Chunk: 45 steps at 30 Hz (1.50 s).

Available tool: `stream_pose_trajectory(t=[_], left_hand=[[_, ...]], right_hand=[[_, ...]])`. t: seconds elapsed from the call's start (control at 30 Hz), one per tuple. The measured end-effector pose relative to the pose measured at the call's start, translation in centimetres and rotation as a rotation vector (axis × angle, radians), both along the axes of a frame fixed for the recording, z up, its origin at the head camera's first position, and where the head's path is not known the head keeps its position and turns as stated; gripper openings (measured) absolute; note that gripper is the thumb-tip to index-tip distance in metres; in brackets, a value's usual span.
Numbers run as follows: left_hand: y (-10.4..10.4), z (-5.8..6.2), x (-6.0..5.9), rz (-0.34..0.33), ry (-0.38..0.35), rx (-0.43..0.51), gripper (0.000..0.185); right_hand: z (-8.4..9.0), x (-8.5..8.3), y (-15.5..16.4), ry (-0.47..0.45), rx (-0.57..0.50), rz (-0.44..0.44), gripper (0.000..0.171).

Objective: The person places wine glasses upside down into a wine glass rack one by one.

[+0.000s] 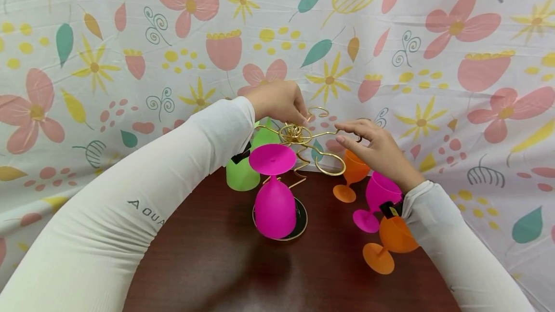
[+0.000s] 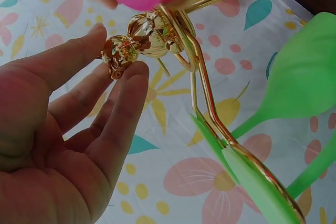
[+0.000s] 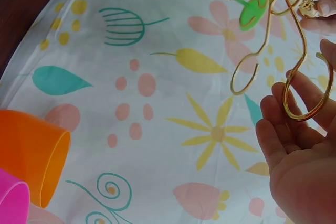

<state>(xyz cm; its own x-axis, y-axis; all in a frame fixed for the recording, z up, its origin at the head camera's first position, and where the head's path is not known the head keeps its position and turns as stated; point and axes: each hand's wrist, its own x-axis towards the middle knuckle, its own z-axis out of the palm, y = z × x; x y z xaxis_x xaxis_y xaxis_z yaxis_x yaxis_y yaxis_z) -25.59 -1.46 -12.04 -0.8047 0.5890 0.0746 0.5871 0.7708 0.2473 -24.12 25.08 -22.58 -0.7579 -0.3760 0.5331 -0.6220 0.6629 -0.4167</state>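
Gold wire rack (image 1: pixel 303 143), curled hooks, ornate knob pinched by left hand (image 1: pixel 279 102).

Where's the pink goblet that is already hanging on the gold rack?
In the head view the pink goblet hangs upside down from the gold rack, centre-left, right of the green goblet and below the left hand.

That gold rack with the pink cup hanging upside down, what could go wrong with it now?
1. The gold rack might tip: the pink cup hangs on one side while the left hand pinches its top knob.
2. The right hand touches a hook; a nudge could shake the pink cup loose.
3. The right sleeve lies close against the orange cup lying on the table, and could roll it off the edge.
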Motion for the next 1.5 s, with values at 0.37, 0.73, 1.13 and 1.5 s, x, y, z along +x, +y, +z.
stream_pose_trajectory(t=[0.37, 0.73, 1.13, 1.5], left_hand=[[-0.1, 0.6, 0.3, 0.009, -0.015, -0.007, 0.021], [0.7, 1.2, 0.7, 0.069, -0.043, -0.080, 0.019], [0.8, 0.9, 0.7, 0.076, 0.007, -0.107, 0.019], [0.3, 0.8, 0.3, 0.016, 0.003, -0.072, 0.017]], right_hand=[[0.4, -0.1, -0.5, -0.025, -0.008, -0.003, 0.036], [0.7, -0.2, -0.7, -0.045, -0.005, 0.020, 0.035], [0.3, -0.2, -0.6, -0.052, -0.017, 0.052, 0.032], [0.2, 1.1, -1.0, 0.047, 0.007, 0.106, 0.035]])
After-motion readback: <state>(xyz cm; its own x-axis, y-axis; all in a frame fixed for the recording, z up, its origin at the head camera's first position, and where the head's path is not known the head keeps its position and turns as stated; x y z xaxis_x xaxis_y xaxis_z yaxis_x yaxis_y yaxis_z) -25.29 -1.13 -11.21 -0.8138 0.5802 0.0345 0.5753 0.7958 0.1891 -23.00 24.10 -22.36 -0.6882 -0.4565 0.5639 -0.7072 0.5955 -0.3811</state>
